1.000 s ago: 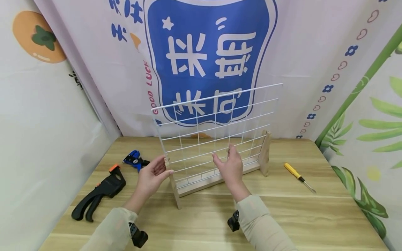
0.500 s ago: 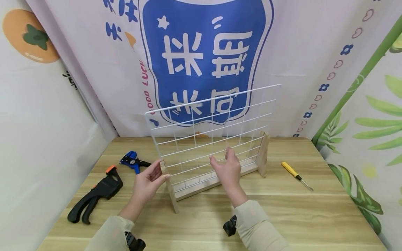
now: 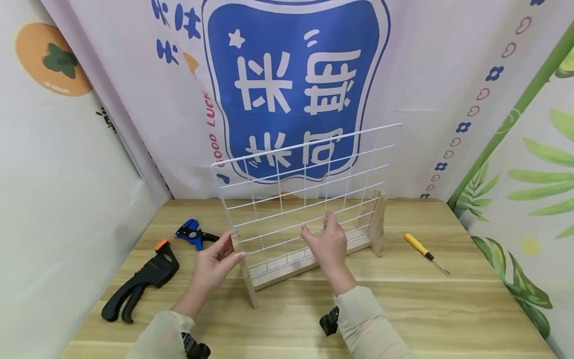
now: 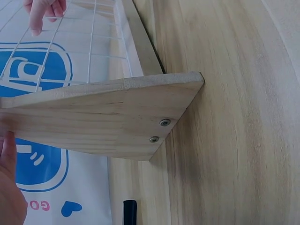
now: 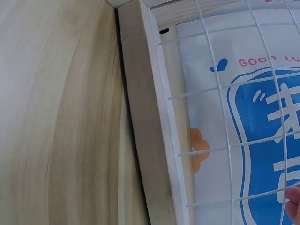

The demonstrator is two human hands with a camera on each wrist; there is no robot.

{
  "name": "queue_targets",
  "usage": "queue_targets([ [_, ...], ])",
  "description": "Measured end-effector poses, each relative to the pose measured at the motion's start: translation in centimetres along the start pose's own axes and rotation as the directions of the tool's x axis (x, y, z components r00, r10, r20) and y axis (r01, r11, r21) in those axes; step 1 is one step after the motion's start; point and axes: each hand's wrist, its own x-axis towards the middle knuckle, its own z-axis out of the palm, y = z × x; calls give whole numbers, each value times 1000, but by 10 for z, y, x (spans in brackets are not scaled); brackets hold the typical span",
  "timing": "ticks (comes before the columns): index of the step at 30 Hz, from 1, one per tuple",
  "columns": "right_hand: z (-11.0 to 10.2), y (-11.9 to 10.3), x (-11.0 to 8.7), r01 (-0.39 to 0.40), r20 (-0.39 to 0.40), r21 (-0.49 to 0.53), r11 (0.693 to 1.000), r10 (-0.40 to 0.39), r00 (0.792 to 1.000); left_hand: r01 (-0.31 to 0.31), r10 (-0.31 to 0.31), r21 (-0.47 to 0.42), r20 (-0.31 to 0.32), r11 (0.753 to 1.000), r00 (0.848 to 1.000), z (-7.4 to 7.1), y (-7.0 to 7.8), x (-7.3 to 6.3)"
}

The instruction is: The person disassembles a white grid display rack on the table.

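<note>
Grid's [image 3: 305, 188] in the stand [image 3: 282, 274], my left hand [image 3: 214, 265] pinches its left side, can't tell if my right hand [image 3: 330, 248] grips too. Table's [image 3: 417, 309] back edge runs behind.

A small makeshift workshop is showing here: printed sheets [image 3: 296, 99] are enclosing a table [image 3: 278, 329] on the far, left and right sides, and a clamp [image 3: 154, 271] and pliers [image 3: 193, 233] are lying at left, a screwdriver [image 3: 419, 245] at right.

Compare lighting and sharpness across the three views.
Head: bright, even light, though the white grid has some faint upright wires; left wrist: dimmer and cooler, yet grain shows on the side board; right wrist: similarly dim, with dark shadow along the wooden bar.
</note>
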Motion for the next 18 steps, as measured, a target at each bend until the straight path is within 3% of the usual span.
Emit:
queue_targets([
  [7, 0, 2, 4, 15, -8, -6, 1000, -15, 1000, -17, 17, 6, 0, 1000, 1000, 0, -9, 0],
  [13, 0, 4, 6, 45, -45, -19, 999, -46, 998, -24, 23, 23, 19, 999, 1000, 1, -8, 2],
  [18, -1, 2, 7, 45, -25, -10, 999, -45, 999, -62, 62, 67, 7, 996, 998, 0, -3, 2],
])
